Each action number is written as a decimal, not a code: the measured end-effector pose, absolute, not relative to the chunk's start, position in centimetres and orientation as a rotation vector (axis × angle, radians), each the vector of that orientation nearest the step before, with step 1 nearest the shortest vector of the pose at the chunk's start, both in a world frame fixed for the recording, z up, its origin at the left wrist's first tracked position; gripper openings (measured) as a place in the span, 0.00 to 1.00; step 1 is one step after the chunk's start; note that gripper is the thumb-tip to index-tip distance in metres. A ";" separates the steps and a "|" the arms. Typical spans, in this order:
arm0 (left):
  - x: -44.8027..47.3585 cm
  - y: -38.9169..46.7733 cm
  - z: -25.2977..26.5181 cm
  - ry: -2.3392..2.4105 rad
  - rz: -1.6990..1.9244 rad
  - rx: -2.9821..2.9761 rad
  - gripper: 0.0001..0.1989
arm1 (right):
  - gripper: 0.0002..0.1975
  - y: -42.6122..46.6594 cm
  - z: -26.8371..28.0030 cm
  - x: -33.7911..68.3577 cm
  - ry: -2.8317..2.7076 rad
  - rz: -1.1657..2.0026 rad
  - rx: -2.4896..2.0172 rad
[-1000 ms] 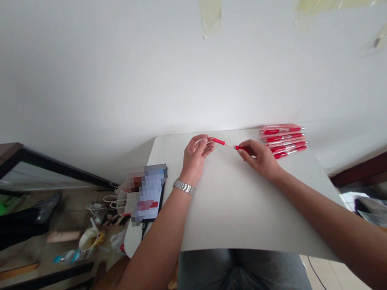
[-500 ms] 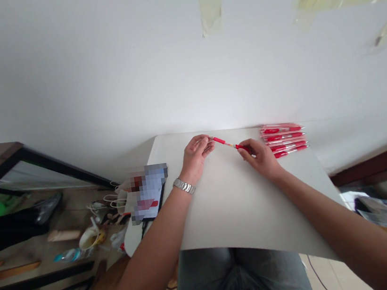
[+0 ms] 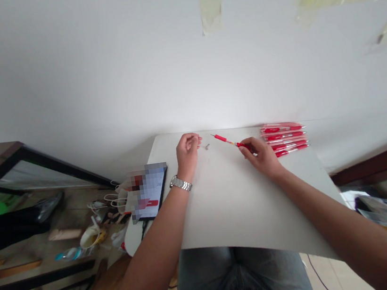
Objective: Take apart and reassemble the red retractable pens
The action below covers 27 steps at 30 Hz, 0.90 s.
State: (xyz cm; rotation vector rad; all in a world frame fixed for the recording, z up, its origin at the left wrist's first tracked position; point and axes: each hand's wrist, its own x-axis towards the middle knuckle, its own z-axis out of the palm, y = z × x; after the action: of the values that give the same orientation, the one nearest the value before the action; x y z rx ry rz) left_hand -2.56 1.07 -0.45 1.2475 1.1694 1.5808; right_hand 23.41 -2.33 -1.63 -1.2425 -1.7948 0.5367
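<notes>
In my right hand (image 3: 261, 155) is a red pen (image 3: 220, 138), pinched near its rear end, its pointed tip aimed up and left toward the wall. My left hand (image 3: 188, 153) is to the left of the tip, apart from the pen, with fingers curled and thumb against them. Just beyond these fingertips shows a thin, pale piece with a small greyish end (image 3: 207, 147). What it is, and whether the fingers grip it, is too small to make out. To the right of my right hand, several red pens (image 3: 287, 136) lie side by side on the white table (image 3: 222, 203).
A phone (image 3: 153, 193) with a cable lies at the table's left edge. The wall (image 3: 183, 70) rises right behind the table. On the floor at left are a cup (image 3: 90, 237) and a bottle (image 3: 68, 254). A dark-framed table (image 3: 19, 151) stands further left.
My left hand has drawn back to the left from the pen's tip, which is now bare. My right hand still holds the pen in nearly the same place.
</notes>
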 end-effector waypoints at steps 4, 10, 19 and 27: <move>-3.0 1.1 -1.0 1.377 1.451 1.626 0.04 | 0.19 -2.3 -1.7 23.4 -1.785 0.539 -1.237; -3.2 1.0 -1.6 1.508 1.288 1.933 0.09 | 0.19 -2.3 -1.5 23.4 -1.788 0.522 -1.243; -3.3 1.3 -2.1 1.551 1.195 1.993 0.11 | 0.18 -2.4 -1.4 23.3 -1.780 0.541 -1.243; -3.1 1.3 -2.2 1.562 1.184 2.014 0.12 | 0.18 -2.4 -1.5 23.3 -1.786 0.542 -1.250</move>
State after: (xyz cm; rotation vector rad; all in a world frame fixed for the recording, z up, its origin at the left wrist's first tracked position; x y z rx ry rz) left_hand -3.15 1.34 -2.20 2.0143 1.5618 1.1837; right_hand 23.30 -2.37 -1.51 -1.2495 -1.7859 0.5424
